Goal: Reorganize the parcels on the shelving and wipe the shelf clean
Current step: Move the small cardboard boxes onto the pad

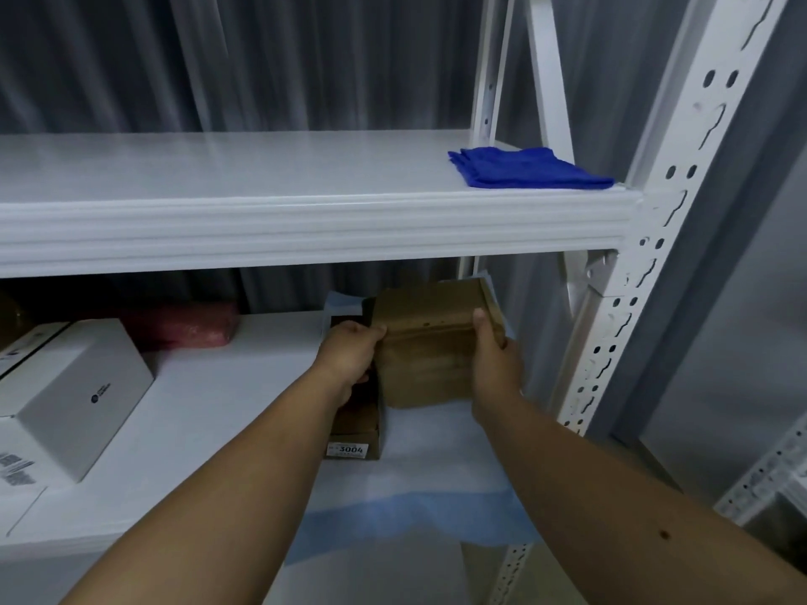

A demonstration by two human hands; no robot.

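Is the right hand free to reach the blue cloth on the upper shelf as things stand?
Probably not yet: the right hand and left hand grip the brown parcel below. The blue cloth itself lies uncovered.

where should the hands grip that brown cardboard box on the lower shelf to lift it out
Grip the brown box by its two opposite side faces, coming in from the open front of the lower shelf. The left hand and right hand already hold it that way, thumbs on top. The upper shelf likely blocks a reach from above.
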